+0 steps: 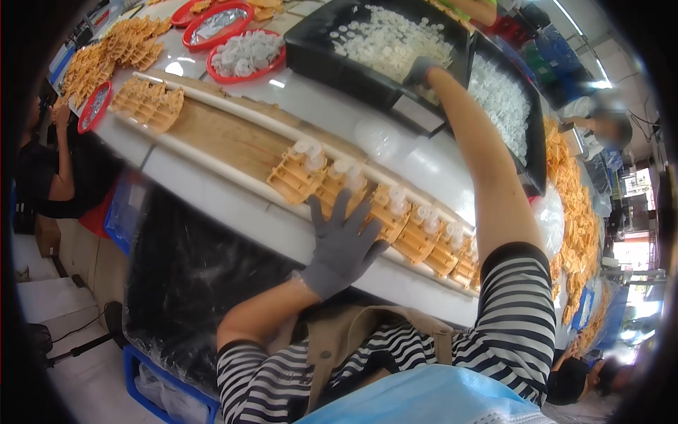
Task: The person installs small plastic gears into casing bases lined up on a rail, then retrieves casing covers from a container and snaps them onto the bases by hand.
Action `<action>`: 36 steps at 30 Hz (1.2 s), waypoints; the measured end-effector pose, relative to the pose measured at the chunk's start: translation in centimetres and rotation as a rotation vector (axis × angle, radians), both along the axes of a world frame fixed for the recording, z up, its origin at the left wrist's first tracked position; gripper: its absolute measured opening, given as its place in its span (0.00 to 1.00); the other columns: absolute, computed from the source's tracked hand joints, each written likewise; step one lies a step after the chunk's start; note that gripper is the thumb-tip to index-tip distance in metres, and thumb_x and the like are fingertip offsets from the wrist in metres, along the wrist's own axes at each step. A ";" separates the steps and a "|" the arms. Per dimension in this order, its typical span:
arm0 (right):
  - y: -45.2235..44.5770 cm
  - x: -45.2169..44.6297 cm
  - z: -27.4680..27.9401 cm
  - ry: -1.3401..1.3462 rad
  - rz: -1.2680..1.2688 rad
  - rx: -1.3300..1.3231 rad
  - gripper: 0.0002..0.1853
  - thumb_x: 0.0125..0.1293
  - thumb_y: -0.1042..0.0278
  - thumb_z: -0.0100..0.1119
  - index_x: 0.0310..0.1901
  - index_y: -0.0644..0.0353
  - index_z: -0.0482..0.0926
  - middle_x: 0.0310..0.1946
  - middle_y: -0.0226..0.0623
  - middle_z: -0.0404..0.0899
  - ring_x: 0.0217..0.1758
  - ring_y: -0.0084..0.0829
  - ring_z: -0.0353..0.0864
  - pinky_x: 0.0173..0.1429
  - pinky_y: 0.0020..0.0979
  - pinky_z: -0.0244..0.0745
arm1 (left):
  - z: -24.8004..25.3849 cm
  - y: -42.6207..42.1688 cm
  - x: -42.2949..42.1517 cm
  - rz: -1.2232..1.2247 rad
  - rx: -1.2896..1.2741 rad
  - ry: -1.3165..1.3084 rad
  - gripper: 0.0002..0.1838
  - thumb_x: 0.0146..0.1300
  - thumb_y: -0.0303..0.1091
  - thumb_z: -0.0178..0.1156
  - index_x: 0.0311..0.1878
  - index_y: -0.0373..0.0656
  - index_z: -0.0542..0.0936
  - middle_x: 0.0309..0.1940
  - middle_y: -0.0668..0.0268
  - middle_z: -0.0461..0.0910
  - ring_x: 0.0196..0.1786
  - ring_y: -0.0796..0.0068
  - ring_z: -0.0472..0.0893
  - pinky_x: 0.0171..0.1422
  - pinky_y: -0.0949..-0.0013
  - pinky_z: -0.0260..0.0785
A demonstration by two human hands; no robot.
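My left hand (346,244), in a grey glove, is spread over a row of orange plastic parts (418,240) on a long wooden tray (226,134) with white rails. Its fingertips rest on or just above the near edges of these parts; nothing is held. Translucent white plastic pieces (311,152) sit on the far ends of several parts. My right hand (421,71), also gloved, reaches into a black bin (339,69) of loose whitish round pieces (395,39). Its fingers are down among them and largely hidden, so a grasp cannot be made out.
A second black bin holds clear pieces (498,99). Red bowls stand at the back, one with whitish pieces (247,53). Orange parts (113,53) are heaped at far left, more (575,233) at right. A blue crate (169,396) lies below. Other people sit at both sides.
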State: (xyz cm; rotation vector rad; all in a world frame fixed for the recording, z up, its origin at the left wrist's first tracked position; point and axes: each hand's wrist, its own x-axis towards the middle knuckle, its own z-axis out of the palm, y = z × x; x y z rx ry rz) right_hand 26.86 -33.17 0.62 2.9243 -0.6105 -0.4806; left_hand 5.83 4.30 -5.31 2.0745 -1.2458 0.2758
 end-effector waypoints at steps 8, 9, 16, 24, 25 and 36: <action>-1.8 0.1 -2.0 0.134 0.388 -0.333 0.14 0.54 0.64 0.62 0.43 0.53 0.85 0.39 0.41 0.85 0.39 0.42 0.84 0.45 0.37 0.78 | 0.1 0.0 -0.2 0.017 0.013 -0.049 0.15 0.56 0.47 0.64 0.41 0.50 0.78 0.57 0.59 0.72 0.66 0.44 0.61 0.64 0.20 0.38; -1.3 -0.3 -0.8 0.087 0.391 -0.286 0.14 0.55 0.63 0.63 0.43 0.54 0.85 0.38 0.41 0.85 0.39 0.40 0.84 0.45 0.36 0.78 | 0.2 0.0 -0.2 0.021 0.018 -0.051 0.14 0.56 0.47 0.63 0.41 0.51 0.78 0.56 0.59 0.72 0.65 0.44 0.62 0.64 0.21 0.38; 7.1 -10.5 8.5 -0.358 0.138 0.758 0.14 0.63 0.64 0.62 0.49 0.60 0.81 0.32 0.24 0.79 0.35 0.16 0.76 0.42 0.22 0.73 | 0.7 -0.1 -0.5 0.067 0.043 -0.058 0.11 0.56 0.47 0.63 0.38 0.53 0.79 0.51 0.58 0.73 0.64 0.45 0.62 0.64 0.23 0.38; 13.0 -17.6 6.2 0.212 0.366 0.864 0.15 0.62 0.57 0.61 0.39 0.63 0.82 0.32 0.30 0.81 0.37 0.20 0.74 0.45 0.24 0.72 | 0.7 -0.2 -1.0 0.097 0.061 -0.027 0.12 0.57 0.46 0.64 0.42 0.54 0.80 0.51 0.59 0.73 0.65 0.45 0.64 0.67 0.22 0.32; 13.0 -17.6 5.5 0.216 0.366 0.841 0.16 0.61 0.57 0.61 0.40 0.62 0.82 0.32 0.30 0.81 0.37 0.21 0.75 0.45 0.25 0.72 | 0.7 -0.2 -1.1 0.102 0.062 -0.029 0.12 0.57 0.46 0.63 0.42 0.53 0.80 0.50 0.59 0.73 0.65 0.46 0.64 0.67 0.22 0.31; 14.3 -16.2 4.1 0.340 0.255 0.774 0.20 0.56 0.55 0.63 0.44 0.62 0.84 0.36 0.36 0.84 0.40 0.26 0.78 0.47 0.28 0.73 | 1.0 -0.3 -1.3 0.116 0.068 -0.028 0.14 0.56 0.46 0.65 0.43 0.53 0.80 0.49 0.60 0.73 0.65 0.47 0.64 0.68 0.24 0.31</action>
